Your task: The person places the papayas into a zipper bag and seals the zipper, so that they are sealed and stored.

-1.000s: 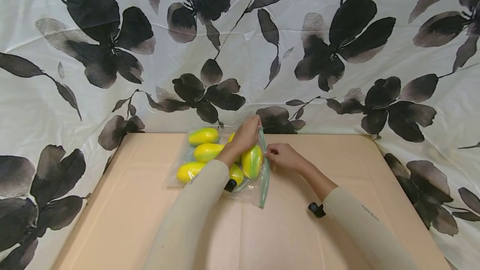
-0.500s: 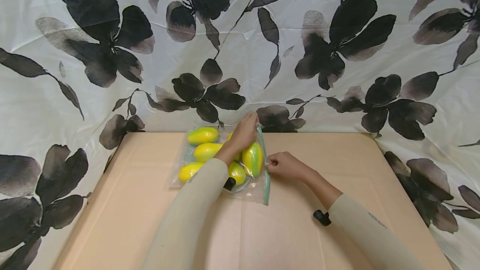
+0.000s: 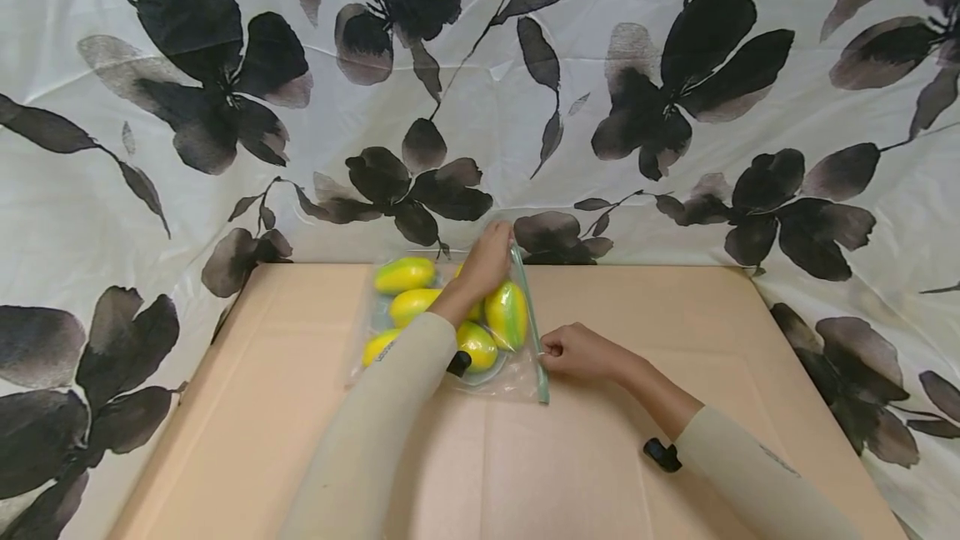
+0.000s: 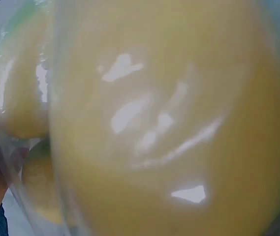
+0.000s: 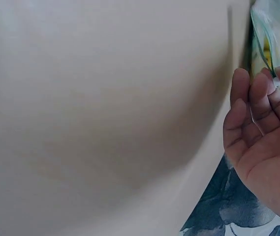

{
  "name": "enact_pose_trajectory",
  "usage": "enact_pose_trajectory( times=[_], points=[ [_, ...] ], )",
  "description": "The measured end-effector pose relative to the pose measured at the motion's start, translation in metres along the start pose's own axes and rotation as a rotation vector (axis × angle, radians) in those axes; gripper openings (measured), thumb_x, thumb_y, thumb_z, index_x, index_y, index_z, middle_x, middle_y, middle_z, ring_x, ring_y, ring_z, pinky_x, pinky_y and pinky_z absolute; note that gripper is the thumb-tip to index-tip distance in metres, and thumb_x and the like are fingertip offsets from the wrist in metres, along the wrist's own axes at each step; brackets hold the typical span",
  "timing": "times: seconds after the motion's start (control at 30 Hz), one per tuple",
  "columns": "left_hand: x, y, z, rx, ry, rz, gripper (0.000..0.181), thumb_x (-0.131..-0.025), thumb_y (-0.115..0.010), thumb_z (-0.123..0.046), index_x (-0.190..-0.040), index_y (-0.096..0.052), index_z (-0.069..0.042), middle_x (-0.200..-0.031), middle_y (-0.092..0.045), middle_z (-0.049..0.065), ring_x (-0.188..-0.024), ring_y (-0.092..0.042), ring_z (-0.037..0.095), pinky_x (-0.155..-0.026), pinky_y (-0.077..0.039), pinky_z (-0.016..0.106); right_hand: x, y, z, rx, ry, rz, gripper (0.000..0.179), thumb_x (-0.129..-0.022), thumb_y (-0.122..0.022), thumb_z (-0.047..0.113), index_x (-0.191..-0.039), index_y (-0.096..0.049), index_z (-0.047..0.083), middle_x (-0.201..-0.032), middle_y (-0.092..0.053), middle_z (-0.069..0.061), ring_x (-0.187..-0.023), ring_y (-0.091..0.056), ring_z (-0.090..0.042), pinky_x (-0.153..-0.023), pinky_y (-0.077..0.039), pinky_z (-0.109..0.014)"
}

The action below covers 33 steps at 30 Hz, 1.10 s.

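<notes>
A clear zip bag [image 3: 513,380] with a green strip [image 3: 529,298] along its right edge lies at the far part of the table. Several yellow, green-streaked fruits shaped like mangoes [image 3: 506,315] fill it. At the strip's far end my left hand [image 3: 487,261] grips the bag. Lower on the same strip, near its close end, my right hand [image 3: 581,352] pinches the edge. The right wrist view shows thumb and forefinger together at the green zip line [image 5: 264,42]. One yellow fruit [image 4: 169,123] under shiny plastic fills most of the left wrist view.
The bag lies on a pale tan table [image 3: 570,473] whose far edge meets a white cloth [image 3: 480,90] printed with dark flowers. A rounded clear rim [image 3: 491,376] shows under the fruits. Both forearms, in beige sleeves, reach across the table.
My right hand has slid along the green strip toward the near end, pinching it. The left hand has shifted slightly away at the far end. The strip now slants, its near end further right.
</notes>
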<state>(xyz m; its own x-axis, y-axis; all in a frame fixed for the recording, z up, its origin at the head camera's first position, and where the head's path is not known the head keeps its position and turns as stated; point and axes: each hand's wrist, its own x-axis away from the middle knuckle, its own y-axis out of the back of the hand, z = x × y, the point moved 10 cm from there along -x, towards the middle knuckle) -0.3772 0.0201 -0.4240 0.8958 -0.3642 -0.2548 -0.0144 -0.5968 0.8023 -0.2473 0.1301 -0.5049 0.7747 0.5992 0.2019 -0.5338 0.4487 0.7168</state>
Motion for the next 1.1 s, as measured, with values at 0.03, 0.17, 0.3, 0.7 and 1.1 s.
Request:
enact_pose_trajectory(
  times=[0.03,0.17,0.3,0.7,1.1],
  points=[
    [0.000,0.001,0.001,-0.002,0.003,-0.005,0.005,-0.105,-0.049,-0.002,-0.104,-0.050,-0.007,-0.103,-0.051,0.010,-0.092,-0.054,0.025,-0.083,-0.050,0.036,0.003,-0.002,0.000,-0.006,-0.001,0.007,0.038,-0.097,-0.062,0.017,-0.066,-0.041,0.020,-0.058,-0.030,0.011,-0.055,-0.029,-0.004,-0.057,-0.027,-0.020],
    [-0.001,0.003,0.003,0.001,0.014,0.005,0.010,-0.101,-0.051,0.002,-0.102,-0.047,-0.008,-0.101,-0.048,0.009,-0.091,-0.052,0.025,-0.081,-0.048,0.035,0.011,-0.009,-0.003,-0.014,-0.013,0.021,0.040,-0.098,-0.063,0.017,-0.066,-0.040,0.019,-0.058,-0.030,0.012,-0.055,-0.030,-0.004,-0.056,-0.027,-0.020],
    [0.000,0.008,0.002,-0.013,0.013,0.009,0.009,-0.102,-0.051,0.001,-0.103,-0.048,-0.008,-0.100,-0.049,0.010,-0.092,-0.052,0.026,-0.083,-0.049,0.036,0.019,-0.017,-0.002,-0.020,-0.011,0.038,0.041,-0.098,-0.063,0.018,-0.065,-0.039,0.020,-0.058,-0.029,0.012,-0.055,-0.029,-0.003,-0.056,-0.026,-0.020],
    [0.001,0.016,0.000,-0.004,0.026,0.048,0.003,-0.106,-0.051,-0.006,-0.108,-0.048,-0.006,-0.103,-0.050,0.010,-0.097,-0.054,0.027,-0.088,-0.051,0.037,0.033,-0.028,0.007,-0.017,0.021,0.065,0.044,-0.099,-0.065,0.020,-0.065,-0.037,0.019,-0.058,-0.028,0.013,-0.055,-0.027,-0.002,-0.057,-0.027,-0.019],
    [0.016,0.009,0.003,0.002,0.030,0.184,0.031,-0.108,-0.047,-0.018,-0.133,-0.052,-0.001,-0.134,-0.052,0.015,-0.120,-0.057,0.029,-0.110,-0.047,0.041,0.035,-0.028,-0.001,-0.059,-0.021,0.064,0.031,-0.100,-0.067,0.026,-0.072,-0.054,0.020,-0.060,-0.042,0.013,-0.057,-0.039,-0.001,-0.058,-0.035,-0.019]
  ],
)
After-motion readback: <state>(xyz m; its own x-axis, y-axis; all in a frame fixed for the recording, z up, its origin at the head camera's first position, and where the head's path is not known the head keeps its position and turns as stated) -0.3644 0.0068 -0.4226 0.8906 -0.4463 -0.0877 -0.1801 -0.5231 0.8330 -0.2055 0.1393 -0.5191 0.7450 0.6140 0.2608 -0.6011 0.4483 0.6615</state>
